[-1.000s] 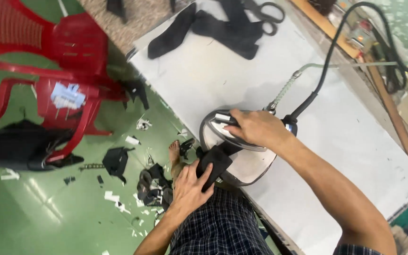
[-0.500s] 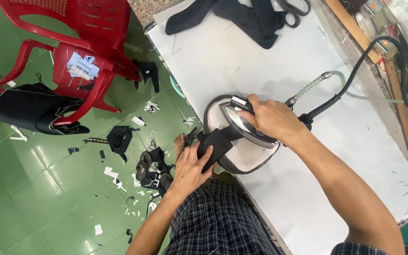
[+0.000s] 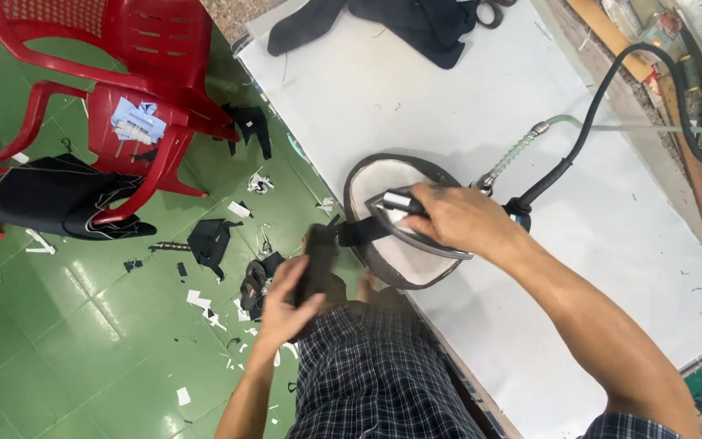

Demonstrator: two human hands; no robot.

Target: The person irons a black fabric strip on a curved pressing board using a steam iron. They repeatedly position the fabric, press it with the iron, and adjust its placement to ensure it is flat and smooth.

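Your right hand point(image 3: 458, 218) grips the iron point(image 3: 409, 221) on the pad point(image 3: 392, 244), keeping it steady on the counter point(image 3: 448, 97). Your left hand point(image 3: 290, 297) closes around the black fabric strip point(image 3: 318, 256), pulling it off the edge so it stays flat.

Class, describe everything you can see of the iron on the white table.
The iron looks metallic, with a shiny silver body and a dark handle. It lies on an oval, dark-rimmed pad near the edge of the table. The right hand grips its handle. A black cord and a pale hose leave its rear. Its tip presses a black strip.
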